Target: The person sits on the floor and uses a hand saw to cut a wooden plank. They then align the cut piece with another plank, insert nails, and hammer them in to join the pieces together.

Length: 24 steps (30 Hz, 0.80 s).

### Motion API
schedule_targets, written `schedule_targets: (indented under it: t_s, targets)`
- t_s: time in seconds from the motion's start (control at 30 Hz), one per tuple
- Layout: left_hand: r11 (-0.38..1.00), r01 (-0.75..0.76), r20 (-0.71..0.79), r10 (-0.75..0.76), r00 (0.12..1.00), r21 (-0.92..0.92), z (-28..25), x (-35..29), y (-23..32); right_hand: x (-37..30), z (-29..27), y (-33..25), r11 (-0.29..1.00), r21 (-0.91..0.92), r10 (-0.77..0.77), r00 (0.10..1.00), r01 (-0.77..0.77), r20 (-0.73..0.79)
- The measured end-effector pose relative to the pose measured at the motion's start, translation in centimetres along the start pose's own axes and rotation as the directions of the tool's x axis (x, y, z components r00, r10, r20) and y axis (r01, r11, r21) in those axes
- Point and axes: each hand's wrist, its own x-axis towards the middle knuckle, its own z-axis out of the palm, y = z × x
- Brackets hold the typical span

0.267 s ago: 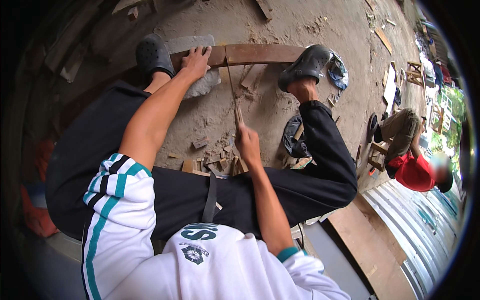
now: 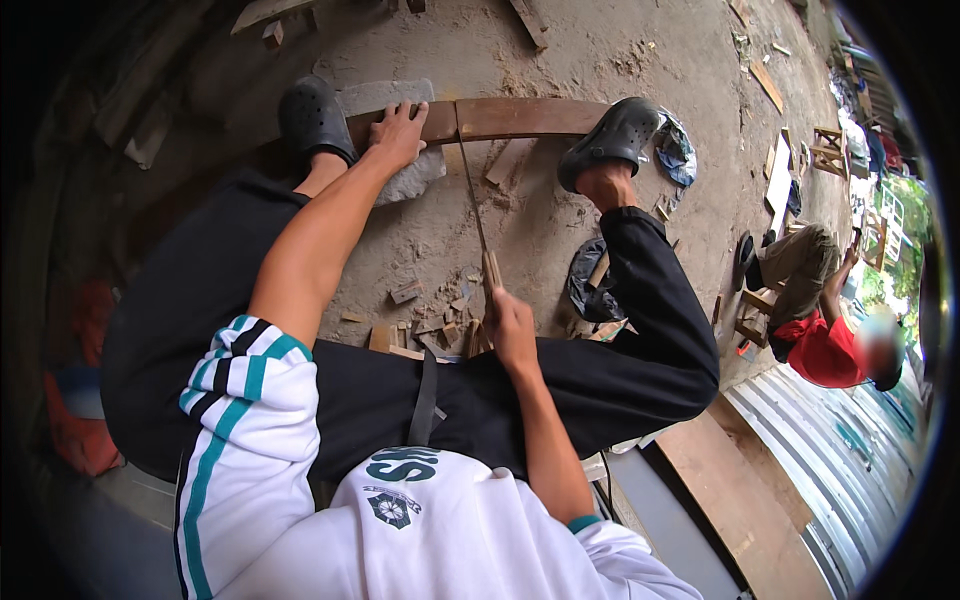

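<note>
A curved brown wooden piece [image 2: 520,117] lies on the sandy ground between my two black clogs. My left hand [image 2: 398,135] presses flat on its left part, over a grey stone slab [image 2: 385,97]. My right hand [image 2: 510,325] grips the wooden handle of a thin-bladed saw [image 2: 472,195]. The blade reaches up to the wooden piece near its middle. My right clog [image 2: 612,135] rests on the right end of the wood.
Wood chips and offcuts [image 2: 430,320] litter the ground between my legs. A black plastic bag [image 2: 590,280] lies by my right leg. A person in a red shirt [image 2: 825,345] sits at the right, near wooden boards [image 2: 740,500] and corrugated metal sheet [image 2: 840,450].
My right hand with the saw has shifted slightly; the left hand stays on the wood.
</note>
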Motion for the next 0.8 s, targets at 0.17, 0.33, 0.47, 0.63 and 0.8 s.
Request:
schedule_targets:
  t_s: [0.17, 0.33, 0.47, 0.63, 0.8]
  targets:
    - [0.999, -0.029, 0.013, 0.029, 0.999, -0.013, 0.0, 0.4, 0.7, 5.9, 1.8, 2.7, 0.998, 0.025, -0.062, 0.998, 0.063, -0.025]
    - [1.000, -0.006, 0.002, 0.006, 1.000, -0.016, -0.4, 0.2, 0.0, 2.7, 0.9, 0.7, 0.995, 0.096, 0.011, 1.000, -0.011, -0.007]
    - [1.000, 0.011, 0.011, -0.011, 1.000, -0.016, -0.2, 0.2, 0.1, -1.5, -0.6, 1.9, 1.000, 0.009, 0.007, 1.000, -0.008, 0.005]
    - [1.000, -0.008, 0.037, 0.009, 0.999, -0.019, -1.3, 0.4, 1.1, 7.0, 1.4, 1.4, 0.998, 0.064, -0.018, 1.000, 0.019, -0.012]
    - [1.000, 0.021, 0.051, -0.021, 0.998, -0.006, -1.3, -0.2, 0.6, -0.1, -0.3, 1.5, 0.999, 0.041, -0.003, 1.000, 0.003, 0.008]
